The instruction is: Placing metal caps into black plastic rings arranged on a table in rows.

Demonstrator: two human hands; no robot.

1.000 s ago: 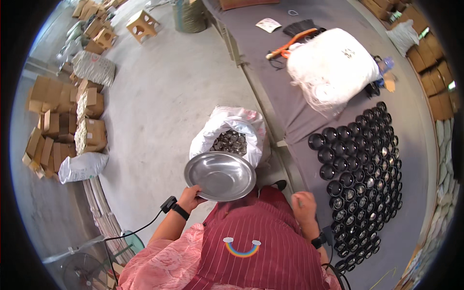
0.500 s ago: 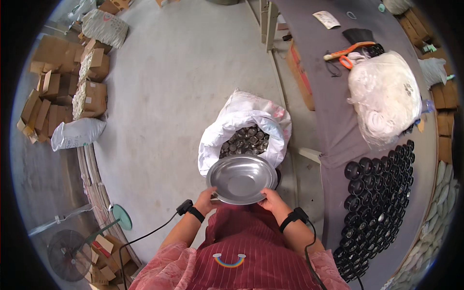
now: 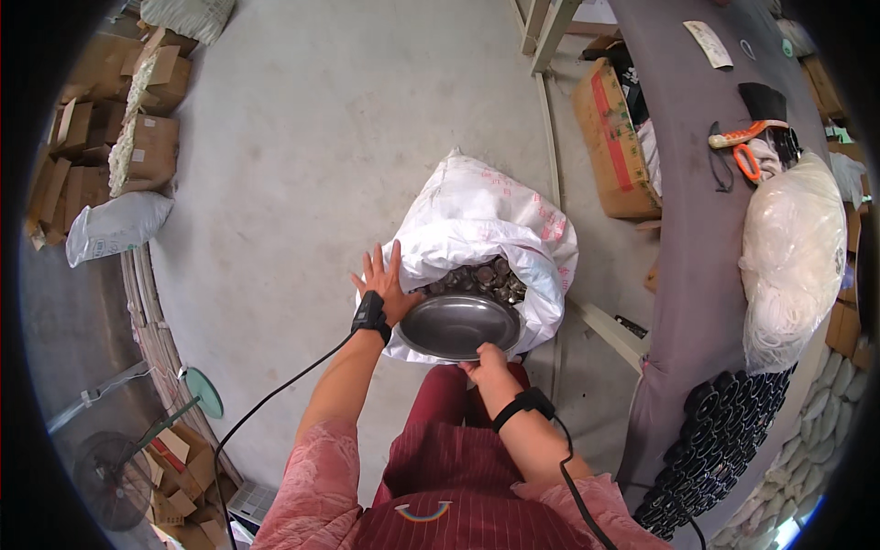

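In front of me a white woven sack [image 3: 467,194] stands on the floor, its mouth rolled open. Small round dark metal pieces [image 3: 493,279] fill the opening. A shiny metal basin [image 3: 461,328] is tilted at the near side of the mouth, its far rim up against the pieces. Gripping the basin's near rim is my right hand [image 3: 489,364], fingers closed round it. My left hand [image 3: 387,282] has its fingers spread over the left side of the sack's mouth, beside the basin's left edge. Whether the basin holds anything I cannot make out; its visible inside looks bare.
On the right, a grey cloth-covered table [image 3: 674,302] carries rows of black round parts [image 3: 724,431], a clear bag of pale material [image 3: 793,266] and orange-handled scissors [image 3: 747,161]. A cardboard box [image 3: 612,137] sits beside it. At left are cartons [image 3: 151,151] and a fan [image 3: 112,481].
My left hand has left the basin's rim and moved up onto the sack's mouth, fingers spreading. The basin has shifted slightly forward and tilted into the mouth, still in my right hand.
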